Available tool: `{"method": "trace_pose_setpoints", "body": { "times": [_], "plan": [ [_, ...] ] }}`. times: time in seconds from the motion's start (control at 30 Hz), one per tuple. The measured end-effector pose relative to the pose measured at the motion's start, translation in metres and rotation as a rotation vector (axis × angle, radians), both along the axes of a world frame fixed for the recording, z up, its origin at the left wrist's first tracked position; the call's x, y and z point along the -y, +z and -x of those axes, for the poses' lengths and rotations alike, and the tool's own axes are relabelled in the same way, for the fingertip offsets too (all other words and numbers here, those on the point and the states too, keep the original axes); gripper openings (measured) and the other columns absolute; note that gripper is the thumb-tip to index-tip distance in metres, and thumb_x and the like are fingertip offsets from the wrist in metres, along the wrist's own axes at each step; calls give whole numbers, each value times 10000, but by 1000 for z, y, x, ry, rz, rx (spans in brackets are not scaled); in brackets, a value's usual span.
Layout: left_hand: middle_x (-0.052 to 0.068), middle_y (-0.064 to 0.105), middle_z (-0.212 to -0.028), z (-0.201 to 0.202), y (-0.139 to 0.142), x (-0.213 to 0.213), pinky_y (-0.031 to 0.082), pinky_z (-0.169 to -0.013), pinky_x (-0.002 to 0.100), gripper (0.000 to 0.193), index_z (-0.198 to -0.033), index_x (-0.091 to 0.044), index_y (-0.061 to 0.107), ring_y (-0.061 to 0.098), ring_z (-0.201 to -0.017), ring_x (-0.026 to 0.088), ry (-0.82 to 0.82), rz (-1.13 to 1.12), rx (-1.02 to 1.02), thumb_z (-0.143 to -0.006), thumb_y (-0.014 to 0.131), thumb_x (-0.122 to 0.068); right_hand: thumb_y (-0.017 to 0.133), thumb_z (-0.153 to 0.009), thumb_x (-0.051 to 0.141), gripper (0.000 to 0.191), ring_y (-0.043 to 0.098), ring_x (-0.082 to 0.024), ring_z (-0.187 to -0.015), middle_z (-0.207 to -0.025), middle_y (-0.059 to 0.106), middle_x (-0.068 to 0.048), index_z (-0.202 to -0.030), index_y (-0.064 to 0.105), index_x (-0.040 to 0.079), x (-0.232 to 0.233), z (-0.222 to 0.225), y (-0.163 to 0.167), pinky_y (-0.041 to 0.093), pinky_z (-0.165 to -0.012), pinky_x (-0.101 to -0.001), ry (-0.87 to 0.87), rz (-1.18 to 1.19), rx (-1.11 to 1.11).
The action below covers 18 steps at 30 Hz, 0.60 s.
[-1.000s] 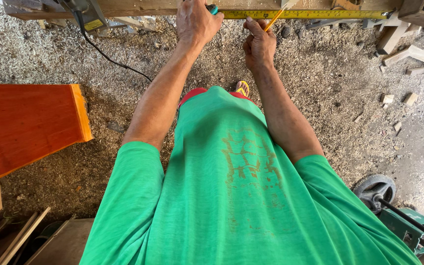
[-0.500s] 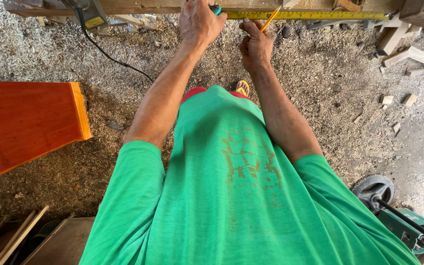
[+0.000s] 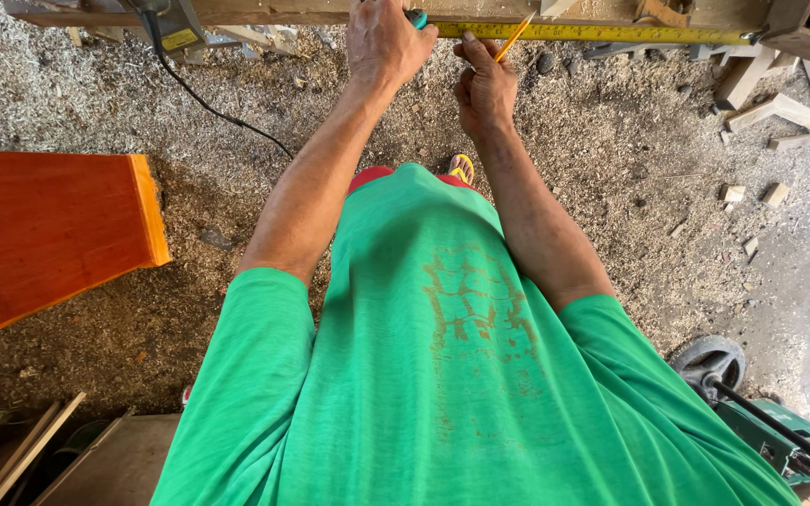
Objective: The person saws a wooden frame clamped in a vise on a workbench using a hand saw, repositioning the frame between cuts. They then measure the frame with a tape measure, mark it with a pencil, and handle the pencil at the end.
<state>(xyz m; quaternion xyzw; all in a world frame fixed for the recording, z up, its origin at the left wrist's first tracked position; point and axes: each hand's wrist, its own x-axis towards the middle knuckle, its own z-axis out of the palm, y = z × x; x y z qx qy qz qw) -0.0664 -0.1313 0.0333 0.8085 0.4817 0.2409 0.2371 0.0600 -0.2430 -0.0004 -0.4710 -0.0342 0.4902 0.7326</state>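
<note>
My left hand [image 3: 386,42] grips the teal case of a tape measure [image 3: 417,17] at the top edge of the view. Its yellow tape [image 3: 602,33] runs to the right along a wooden plank [image 3: 264,14]. My right hand [image 3: 485,84] holds a yellow pencil [image 3: 515,37] with its tip against the tape, just right of the left hand. Both arms reach forward over my green shirt.
The ground is covered in sawdust. A red-orange wooden board [image 3: 44,230] lies at left. A black cable [image 3: 208,103] trails from a tool under the plank. Wood offcuts [image 3: 780,112] lie at right, and a wheeled green machine [image 3: 761,422] stands at lower right.
The right hand with the pencil has shifted slightly; the pencil tip stays at the tape. The left hand has barely moved.
</note>
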Motion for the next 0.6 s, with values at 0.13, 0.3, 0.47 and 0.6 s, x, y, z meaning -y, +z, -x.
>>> {"method": "trace_pose_setpoints", "body": {
  "times": [0.13, 0.3, 0.47, 0.6],
  "plan": [
    [120, 695, -918, 3, -1, -1, 582, -716, 421, 464, -963, -67, 687, 672, -896, 268, 14, 17, 6, -726, 939, -377, 823, -894, 88, 158, 402, -40, -436, -875, 739, -121, -976, 703, 28, -2, -11, -3, 309, -368, -231, -59, 49, 49],
    [102, 696, -999, 31, -3, -16, 617, -746, 373, 549, -1102, -69, 649, 690, -933, 239, 76, 126, -33, -752, 914, -399, 833, -859, 69, 156, 403, -41, -423, -846, 752, -124, -952, 720, 15, -3, -37, -4, 299, -339, -238, -150, 108, 88],
    [158, 672, -1011, 50, -10, -28, 590, -776, 436, 590, -1083, -44, 659, 675, -944, 282, 129, 19, -82, -747, 943, -438, 851, -817, 77, 185, 416, -46, -422, -813, 751, -116, -944, 722, 37, -5, -45, -5, 319, -341, -228, -171, 87, 43],
    [165, 657, -1032, 53, -15, -27, 581, -784, 452, 655, -1127, -43, 642, 667, -955, 288, 119, -22, -43, -740, 959, -466, 861, -822, 72, 183, 446, -49, -440, -831, 761, -116, -945, 734, 23, -8, -40, -7, 364, -352, -230, -179, 154, 67]
  ]
}}
